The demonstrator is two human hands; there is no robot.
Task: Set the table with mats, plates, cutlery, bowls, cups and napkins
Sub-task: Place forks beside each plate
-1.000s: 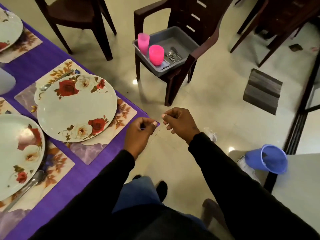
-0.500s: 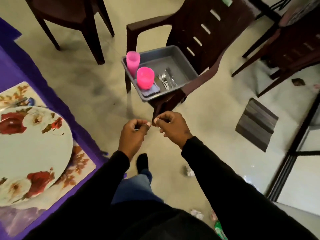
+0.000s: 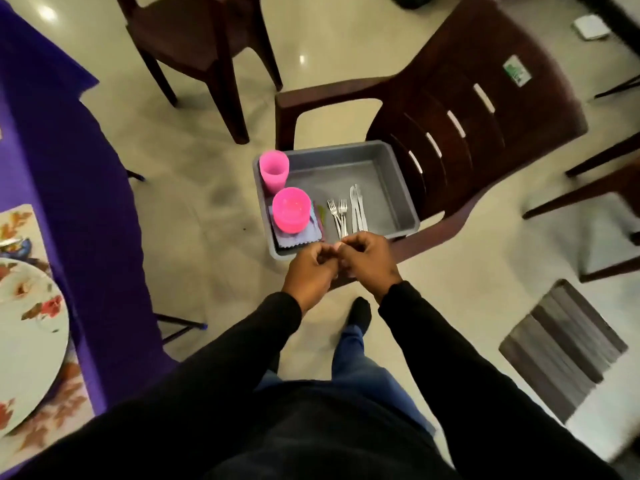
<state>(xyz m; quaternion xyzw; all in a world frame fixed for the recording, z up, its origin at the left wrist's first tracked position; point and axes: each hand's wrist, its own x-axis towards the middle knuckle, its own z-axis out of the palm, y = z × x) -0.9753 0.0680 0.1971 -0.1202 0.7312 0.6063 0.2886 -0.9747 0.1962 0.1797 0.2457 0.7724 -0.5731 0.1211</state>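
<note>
A grey tub (image 3: pixel 398 174) sits on the seat of a dark brown chair (image 3: pixel 485 116). Inside it stand a pink cup (image 3: pixel 274 169) and a pink bowl (image 3: pixel 291 209); the bowl rests on folded napkins (image 3: pixel 294 241). Forks (image 3: pixel 337 216) and knives (image 3: pixel 358 209) lie to the right of the bowl. My left hand (image 3: pixel 310 271) and my right hand (image 3: pixel 367 261) hover together at the tub's near edge, fingers curled and fingertips meeting. Nothing shows between the fingers.
The table with its purple cloth (image 3: pixel 69 168) runs along the left, carrying a floral plate (image 3: pixel 27 341) on a floral mat (image 3: pixel 14 223). A second brown chair (image 3: pixel 194 39) stands behind. A striped floor mat (image 3: pixel 561 348) lies at the right.
I have turned away from the table and come up to the chair with the tub. Both hands stayed together and now reach the tub's near edge.
</note>
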